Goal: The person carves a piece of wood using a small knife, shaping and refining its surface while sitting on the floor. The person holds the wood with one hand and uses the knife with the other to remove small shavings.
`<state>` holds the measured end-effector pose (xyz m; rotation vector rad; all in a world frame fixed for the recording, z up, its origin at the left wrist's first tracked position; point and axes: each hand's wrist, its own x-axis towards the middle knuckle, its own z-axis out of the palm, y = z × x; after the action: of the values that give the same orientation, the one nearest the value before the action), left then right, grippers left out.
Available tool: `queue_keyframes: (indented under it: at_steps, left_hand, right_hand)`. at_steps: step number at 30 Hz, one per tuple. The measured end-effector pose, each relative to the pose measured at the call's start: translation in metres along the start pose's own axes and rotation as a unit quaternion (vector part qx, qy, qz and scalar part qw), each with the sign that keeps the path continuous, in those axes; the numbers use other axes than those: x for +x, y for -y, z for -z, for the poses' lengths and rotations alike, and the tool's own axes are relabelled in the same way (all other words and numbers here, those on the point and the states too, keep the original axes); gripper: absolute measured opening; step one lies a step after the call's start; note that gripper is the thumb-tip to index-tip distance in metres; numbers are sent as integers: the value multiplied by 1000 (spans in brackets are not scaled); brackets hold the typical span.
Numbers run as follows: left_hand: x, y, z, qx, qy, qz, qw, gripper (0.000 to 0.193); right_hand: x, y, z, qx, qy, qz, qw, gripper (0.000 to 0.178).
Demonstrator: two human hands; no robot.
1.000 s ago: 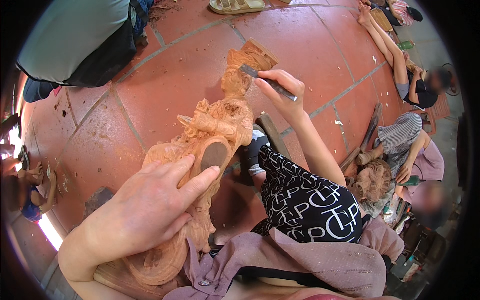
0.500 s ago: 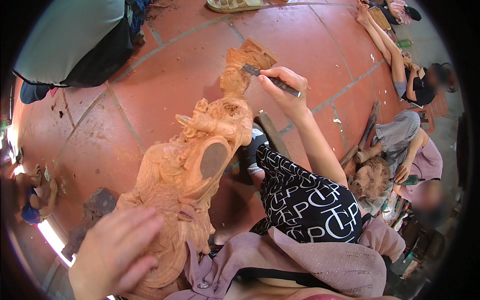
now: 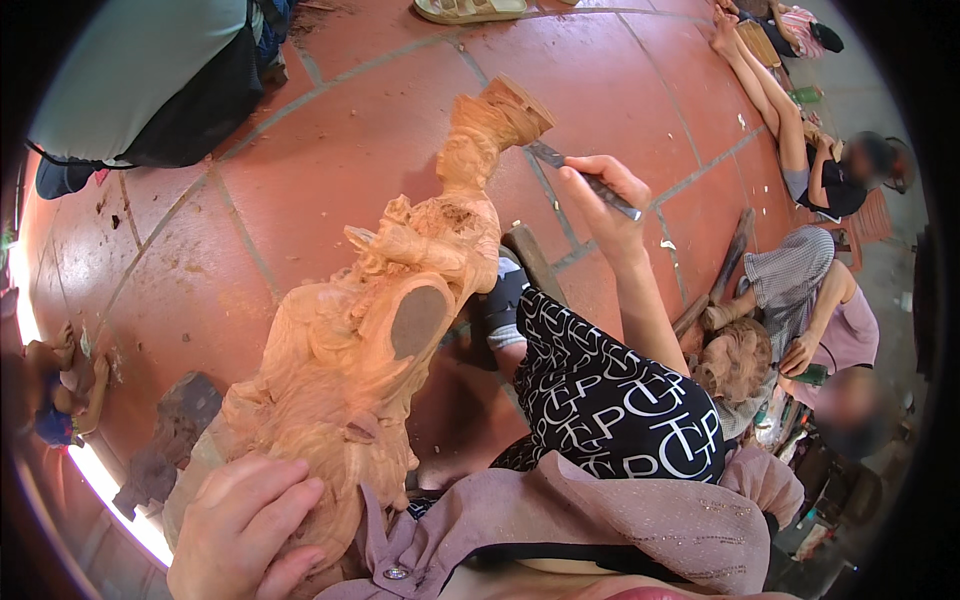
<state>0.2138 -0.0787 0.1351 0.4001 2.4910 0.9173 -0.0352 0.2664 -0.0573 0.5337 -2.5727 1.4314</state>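
Observation:
A carved wooden figure (image 3: 375,310) leans diagonally before me, its head and tall headpiece pointing away. My right hand (image 3: 615,205) is closed around a dark, narrow chisel (image 3: 547,155). The chisel's tip is beside the headpiece, apart from it or barely touching; I cannot tell which. Near the wide lower end of the figure lies my left hand (image 3: 240,525), fingers loosely bent and thumb apart, resting on the wood. Wood grain and rough folds show on the figure's front, with a flat dark oval patch at its middle.
Red floor tiles (image 3: 340,150) with scattered chips surround me. A dark wood block (image 3: 185,415) sits at left. Wooden sticks (image 3: 735,255) lie at right, near a co-worker (image 3: 845,310) with another carving (image 3: 735,358). More people sit at far right and left; a sandal (image 3: 470,10) is at the top.
My right hand and the chisel have drawn away from the figure's face, to the right. My left hand has come down and settled on the lower wood.

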Motion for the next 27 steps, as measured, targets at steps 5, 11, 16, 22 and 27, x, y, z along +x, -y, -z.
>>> queue_keyframes:
  at_steps: [5,11,16,22,27]
  left_hand:
    - [0,-1,0,-4,-1,0,1000,55]
    - [1,0,0,-6,2,-5,1000,56]
    - [0,1,0,-13,0,-1,1000,55]
    - [0,0,2,-12,3,0,1000,56]
    - [-1,4,0,-14,5,-7,1000,55]
  right_hand:
    - [1,11,-26,0,-1,66,998,12]
    - [15,4,-41,-35,-26,115,992,13]
    - [7,0,-40,-18,-39,124,991,13]
    - [11,2,-44,-22,-45,117,992,12]
    - [9,6,-41,-4,-32,92,995,12]
